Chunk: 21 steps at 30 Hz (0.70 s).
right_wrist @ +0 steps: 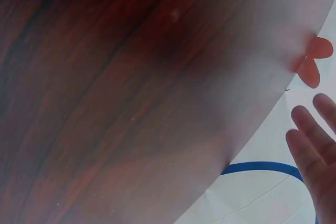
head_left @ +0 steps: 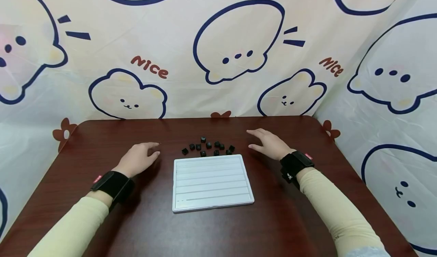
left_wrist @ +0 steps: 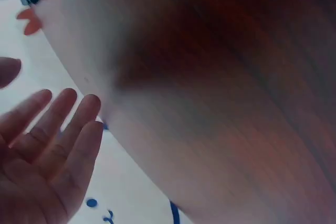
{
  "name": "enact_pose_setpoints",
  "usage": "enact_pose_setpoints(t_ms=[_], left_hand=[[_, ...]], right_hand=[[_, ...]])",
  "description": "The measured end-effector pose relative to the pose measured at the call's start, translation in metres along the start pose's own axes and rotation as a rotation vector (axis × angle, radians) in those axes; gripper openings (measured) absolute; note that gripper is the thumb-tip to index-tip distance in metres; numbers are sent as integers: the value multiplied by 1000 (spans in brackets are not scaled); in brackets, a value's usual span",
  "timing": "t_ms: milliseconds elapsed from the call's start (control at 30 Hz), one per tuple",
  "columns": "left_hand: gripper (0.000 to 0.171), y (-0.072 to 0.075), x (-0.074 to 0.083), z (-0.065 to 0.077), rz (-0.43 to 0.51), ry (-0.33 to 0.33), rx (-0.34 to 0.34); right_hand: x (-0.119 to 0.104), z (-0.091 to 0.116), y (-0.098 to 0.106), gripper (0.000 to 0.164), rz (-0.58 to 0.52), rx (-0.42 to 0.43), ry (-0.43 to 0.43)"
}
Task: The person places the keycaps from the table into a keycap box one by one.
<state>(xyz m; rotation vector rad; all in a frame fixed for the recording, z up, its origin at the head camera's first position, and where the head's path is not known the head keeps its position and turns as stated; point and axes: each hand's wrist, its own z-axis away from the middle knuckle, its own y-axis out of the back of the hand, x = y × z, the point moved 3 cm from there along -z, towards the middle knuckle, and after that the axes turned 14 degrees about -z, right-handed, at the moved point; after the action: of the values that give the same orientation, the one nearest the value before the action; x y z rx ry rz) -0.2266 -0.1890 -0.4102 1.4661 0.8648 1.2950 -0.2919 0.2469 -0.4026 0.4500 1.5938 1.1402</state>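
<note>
Black cubes (head_left: 209, 145) sit between left hand (head_left: 138, 159) and right hand (head_left: 271, 143), fingers (left_wrist: 87, 142) seemingly relaxed

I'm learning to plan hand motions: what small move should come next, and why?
Probably bring the right hand inward to the nearest black cube: that hand looks empty, and in the head view this cube lies closer to it than any does to the left hand.
</note>
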Motion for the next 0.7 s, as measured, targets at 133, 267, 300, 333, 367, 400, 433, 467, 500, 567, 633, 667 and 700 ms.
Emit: enact_pose_setpoints(t_ms=[133,267,300,333,367,400,433,467,500,567,633,667,700], left_hand=[[40,-3,11,3,74,7,-32],[39,-7,23,6,157,29,-95],[39,-8,25,7,187,42,-116],[40,-9,28,8,219,58,-139],[40,-10,30,9,248,74,-161],[41,-12,32,11,286,96,-184],[42,-13,34,12,320,112,-204],[43,-15,36,14,351,131,-221],[44,-17,37,15,376,144,-234],[46,-19,40,16,398,160,-245],[49,-20,42,16,411,168,-246],[50,-20,43,16,413,171,-246],[51,-20,44,15,415,173,-247]], right_hand=[[-4,-2,-1,60,9,-9,32],[-6,-3,-3,56,5,-14,51],[-7,-3,-4,55,4,-15,56],[-8,-3,-4,55,5,-16,60],[-9,-3,-5,54,4,-18,62],[-11,-4,-6,54,5,-21,63],[-12,-4,-6,53,5,-24,68],[-13,-4,-6,53,6,-27,72],[-14,-5,-7,52,6,-30,76],[-16,-6,-7,49,6,-38,84],[-18,-7,-7,46,9,-47,100],[-18,-8,-7,44,11,-52,106],[-19,-9,-8,43,11,-57,109]])
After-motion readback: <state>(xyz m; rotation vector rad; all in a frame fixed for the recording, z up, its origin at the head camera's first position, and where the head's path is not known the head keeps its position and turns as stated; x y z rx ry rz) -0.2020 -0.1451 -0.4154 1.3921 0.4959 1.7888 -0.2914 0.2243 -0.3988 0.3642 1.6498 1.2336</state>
